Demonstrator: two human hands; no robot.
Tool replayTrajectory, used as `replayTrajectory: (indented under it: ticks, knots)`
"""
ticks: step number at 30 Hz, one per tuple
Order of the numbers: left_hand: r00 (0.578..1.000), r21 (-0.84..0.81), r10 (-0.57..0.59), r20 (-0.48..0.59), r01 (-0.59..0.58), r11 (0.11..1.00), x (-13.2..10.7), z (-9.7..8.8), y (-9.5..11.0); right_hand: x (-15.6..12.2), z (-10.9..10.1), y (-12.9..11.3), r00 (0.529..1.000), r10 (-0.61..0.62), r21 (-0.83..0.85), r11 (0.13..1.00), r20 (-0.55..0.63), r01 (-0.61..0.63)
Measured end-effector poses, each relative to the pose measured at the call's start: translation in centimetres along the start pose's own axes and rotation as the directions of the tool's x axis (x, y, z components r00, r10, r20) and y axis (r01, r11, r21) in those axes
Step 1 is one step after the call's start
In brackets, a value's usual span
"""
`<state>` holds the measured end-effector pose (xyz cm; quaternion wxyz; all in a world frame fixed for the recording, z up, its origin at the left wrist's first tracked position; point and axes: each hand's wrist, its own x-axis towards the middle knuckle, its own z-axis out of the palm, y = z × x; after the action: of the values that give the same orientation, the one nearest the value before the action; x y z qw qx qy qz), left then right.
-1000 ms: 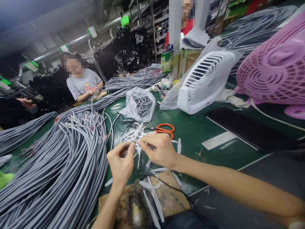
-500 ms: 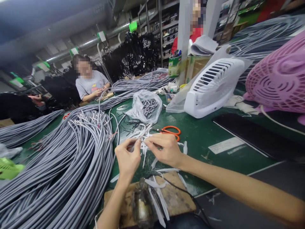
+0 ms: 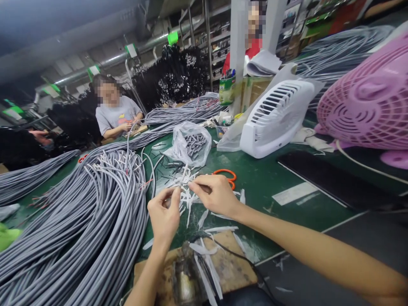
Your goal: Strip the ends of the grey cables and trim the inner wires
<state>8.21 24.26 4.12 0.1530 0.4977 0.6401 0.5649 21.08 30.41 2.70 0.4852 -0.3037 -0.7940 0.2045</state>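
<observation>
My left hand is closed, thumb and index finger pinched together over a heap of white strips. What sits in that pinch is too small to make out. Close by on the right, my right hand pinches too, its fingertips a short way from the left ones; its hold is also unclear. Behind my right hand lie scissors with orange handles, partly covered. A clear plastic bag of short dark grey tubes stands beyond, with loose dark pieces around it.
Large bundles of grey cable fill the left side. Below my hands is a stained wooden board with a metal block. A white fan, a pink fan and a dark flat panel are at right. A co-worker sits across.
My hands have drawn slightly apart at the fingertips, and the pale piece seen between them before no longer shows clearly. The whole view has shifted a little.
</observation>
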Motion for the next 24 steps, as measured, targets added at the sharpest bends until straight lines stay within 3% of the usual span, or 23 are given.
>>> replayTrajectory:
  ticks: [9,17,22,24]
  knots:
    - [0.998,0.059,0.063,0.025,-0.065,0.996,-0.39,0.45,-0.04,-0.06,-0.13,-0.09,0.997,0.068,0.156,0.985,0.043,-0.074]
    - [0.991,0.057,0.133,0.006,-0.133,0.989,-0.61,0.36,-0.43,0.08,-0.48,-0.15,0.999,0.022,0.064,0.998,0.030,-0.023]
    - [0.972,0.180,0.234,0.006,-0.232,0.956,-0.96,0.15,-0.59,0.11,-0.64,-0.06,0.998,0.054,0.122,0.991,0.018,-0.055]
    - [0.970,0.219,0.243,-0.001,-0.237,0.946,-0.78,0.28,-0.81,-0.34,-0.53,-0.50,0.999,-0.016,0.099,0.995,-0.033,0.019]
